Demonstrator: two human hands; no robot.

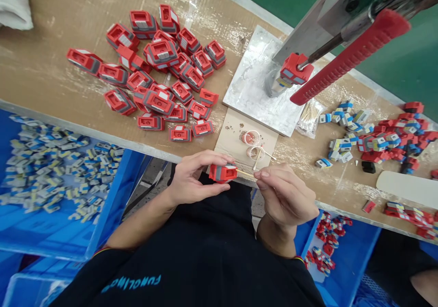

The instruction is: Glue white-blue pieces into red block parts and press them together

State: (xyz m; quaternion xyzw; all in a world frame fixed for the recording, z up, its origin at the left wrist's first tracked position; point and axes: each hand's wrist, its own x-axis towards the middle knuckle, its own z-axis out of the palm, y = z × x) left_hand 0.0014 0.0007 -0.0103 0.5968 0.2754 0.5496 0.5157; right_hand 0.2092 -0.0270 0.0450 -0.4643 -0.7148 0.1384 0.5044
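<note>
The worktop [44,65] carries a flat metal plate [246,83]. By its near edge, the left hand [190,177] has its grip closed around a red-and-grey toy part [222,173]; the right hand's [287,193] grip pinches a thin wooden stick [245,173], tip at the part.

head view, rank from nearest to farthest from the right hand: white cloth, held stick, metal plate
1. Held stick: in the right hand
2. Metal plate: upper centre of the picture
3. White cloth: picture's upper left corner

The cotton swab [245,174]'s tip is hidden at the red housing [222,174]. Frame edges crop the lever press [356,54] and white cloth [13,6].
</note>
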